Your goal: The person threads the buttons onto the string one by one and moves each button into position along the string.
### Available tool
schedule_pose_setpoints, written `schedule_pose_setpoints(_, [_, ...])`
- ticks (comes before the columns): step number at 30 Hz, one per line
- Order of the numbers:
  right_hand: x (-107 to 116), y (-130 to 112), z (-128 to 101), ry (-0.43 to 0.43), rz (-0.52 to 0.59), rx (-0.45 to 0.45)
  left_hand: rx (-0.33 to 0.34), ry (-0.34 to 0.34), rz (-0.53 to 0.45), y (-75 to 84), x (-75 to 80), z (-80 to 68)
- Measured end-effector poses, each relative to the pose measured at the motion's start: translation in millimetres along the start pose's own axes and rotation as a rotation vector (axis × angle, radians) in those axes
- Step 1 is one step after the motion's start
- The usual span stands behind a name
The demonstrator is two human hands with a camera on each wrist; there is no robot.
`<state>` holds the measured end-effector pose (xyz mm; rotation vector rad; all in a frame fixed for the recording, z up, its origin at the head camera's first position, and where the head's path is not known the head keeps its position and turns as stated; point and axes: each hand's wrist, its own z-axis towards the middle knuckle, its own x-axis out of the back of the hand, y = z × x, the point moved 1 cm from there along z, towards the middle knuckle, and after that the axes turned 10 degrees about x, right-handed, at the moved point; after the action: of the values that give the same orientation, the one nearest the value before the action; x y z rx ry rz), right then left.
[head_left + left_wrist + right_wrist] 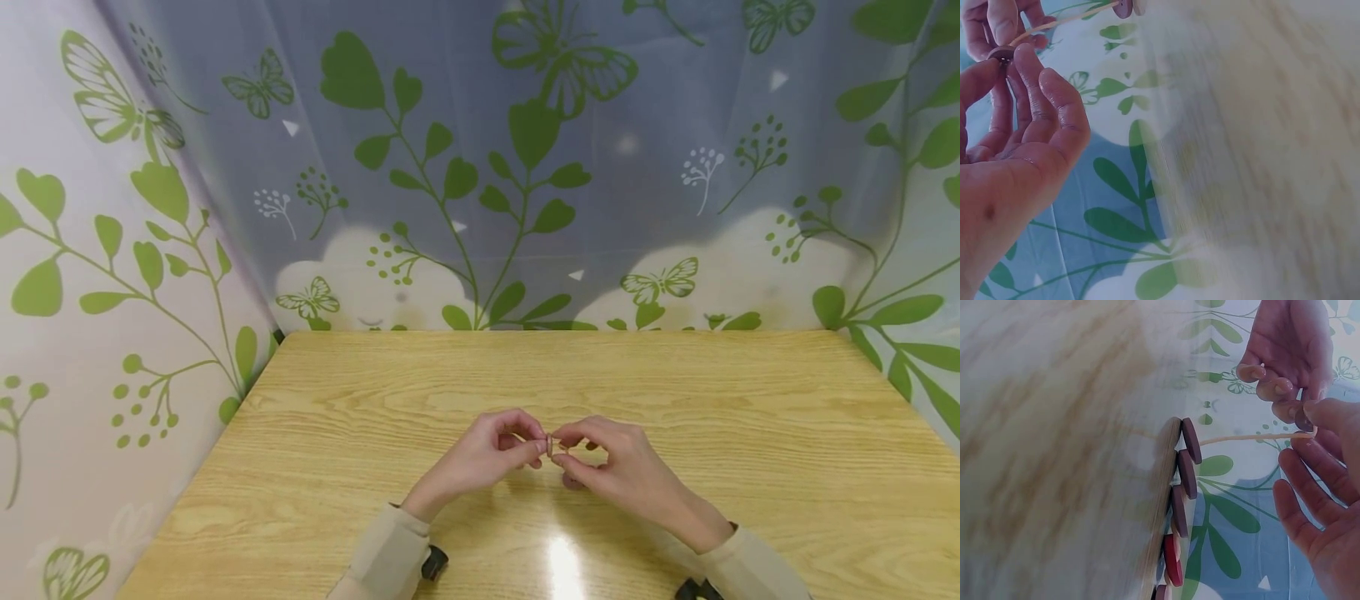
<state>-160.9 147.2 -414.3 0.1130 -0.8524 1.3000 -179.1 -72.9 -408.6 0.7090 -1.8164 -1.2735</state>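
Both hands meet over the middle of the wooden table (750, 417). My left hand (534, 447) pinches a small dark disc (1000, 55) between thumb and forefinger. A thin beige cord (1247, 437) runs from that disc to a row of purple and red discs (1186, 474) lying on the table. My right hand (564, 446) pinches the cord's end right beside the disc. In the head view only one strung disc (573, 481) shows, under the right hand. The left hand (1279, 356) also shows in the right wrist view, and the right hand (997, 22) in the left wrist view.
Curtains printed with green leaves and butterflies (525, 167) close in the table at the back and on both sides. Bare wood lies to the left, right and behind the hands. A bright glare spot (562, 567) lies near the front edge.
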Motion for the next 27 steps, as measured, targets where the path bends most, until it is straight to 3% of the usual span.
schedule_pose_setpoints(16, [-0.1, -1.2, -0.2, -0.012, -0.008, -0.031, 0.014, -0.024, -0.029, 1.6, -1.2, -1.3])
schedule_pose_setpoints(27, [-0.8, 0.1, 0.3, -0.002, 0.013, 0.001, 0.020, -0.027, -0.038, 0.8, -3.3, -0.8])
